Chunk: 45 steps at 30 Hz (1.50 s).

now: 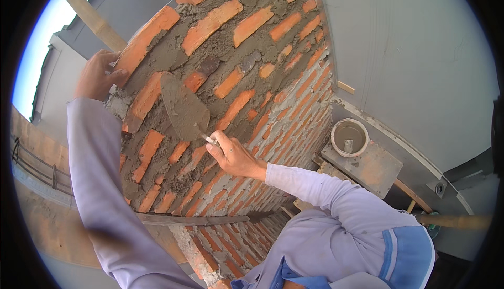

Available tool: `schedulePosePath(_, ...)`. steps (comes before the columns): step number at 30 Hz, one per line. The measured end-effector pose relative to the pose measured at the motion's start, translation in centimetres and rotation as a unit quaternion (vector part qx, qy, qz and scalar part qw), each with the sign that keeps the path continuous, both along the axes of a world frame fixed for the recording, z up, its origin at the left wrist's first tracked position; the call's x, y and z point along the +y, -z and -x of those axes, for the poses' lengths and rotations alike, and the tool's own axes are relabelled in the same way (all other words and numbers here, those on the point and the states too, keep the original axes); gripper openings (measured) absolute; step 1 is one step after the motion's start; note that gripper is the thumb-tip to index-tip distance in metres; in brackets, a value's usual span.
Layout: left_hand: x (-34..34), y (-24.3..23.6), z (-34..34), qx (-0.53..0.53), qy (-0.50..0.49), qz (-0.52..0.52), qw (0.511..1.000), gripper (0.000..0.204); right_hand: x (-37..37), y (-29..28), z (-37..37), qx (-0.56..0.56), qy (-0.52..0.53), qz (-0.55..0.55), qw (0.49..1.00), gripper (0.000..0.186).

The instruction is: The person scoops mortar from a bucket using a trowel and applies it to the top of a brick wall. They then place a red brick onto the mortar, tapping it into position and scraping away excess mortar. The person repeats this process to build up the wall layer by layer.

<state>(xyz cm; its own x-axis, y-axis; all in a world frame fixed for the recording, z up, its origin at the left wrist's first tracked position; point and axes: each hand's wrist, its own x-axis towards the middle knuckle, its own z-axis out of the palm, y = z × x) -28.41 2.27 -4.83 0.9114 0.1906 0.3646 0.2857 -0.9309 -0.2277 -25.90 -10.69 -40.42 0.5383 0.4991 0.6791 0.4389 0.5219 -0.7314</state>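
In my right hand [237, 157] is the handle of a trowel [184, 108]. Its broad blade, smeared with grey mortar, lies flat against or just over the brick wall [254, 25]. My left hand [98, 76] is at the wall's left edge, its fingers closed around the lower end of an orange brick [149, 37]. That brick borders wet mortar [170, 53] along the wall's edge. Just below the left hand is another brick [144, 103], partly coated with mortar beside the trowel blade.
At right, a round bucket [336, 145] with grey contents stands on a board [380, 171]. A smooth grey wall [409, 53] rises beyond. A bamboo pole [92, 16] slants at upper left. Thin metal bars [39, 166] lie at left. A wooden strip [194, 220] crosses the brickwork below.
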Motion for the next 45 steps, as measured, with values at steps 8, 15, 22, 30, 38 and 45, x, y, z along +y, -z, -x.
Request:
schedulePosePath(8, -0.9, -0.2, -0.4, 0.001, -0.003, -0.002, 1.000, 0.045, -1.6, 5.4, 0.7, -0.027, -0.101, 0.192, 0.976, 0.033)
schedulePosePath(15, -0.6, 1.3, 1.7, -0.041, -0.044, -0.068, 0.996, 0.057, -18.5, 12.3, -3.9, 0.032, -0.052, 0.461, 0.885, 0.028)
schedulePosePath(22, -1.0, -6.6, 12.3, -0.189, -0.086, -0.076, 0.975, 0.055, -24.9, 18.4, -6.4, -0.021, -0.092, 0.510, 0.855, 0.025)
schedulePosePath(30, -11.0, 3.1, 24.8, -0.350, 0.042, 0.070, 0.933, 0.061, -15.8, 1.3, -8.6, -0.294, -0.094, 0.282, 0.908, 0.038)
schedulePosePath(38, -11.4, 27.8, 27.8, -0.113, 0.101, 0.536, 0.831, 0.062, -8.9, -19.0, -5.7, -0.582, 0.178, 0.098, 0.788, 0.059)
schedulePosePath(45, -14.2, 57.8, 24.2, 0.059, -0.090, 0.736, 0.668, 0.056, -2.6, -25.8, 1.3, -0.707, 0.241, 0.116, 0.655, 0.048)
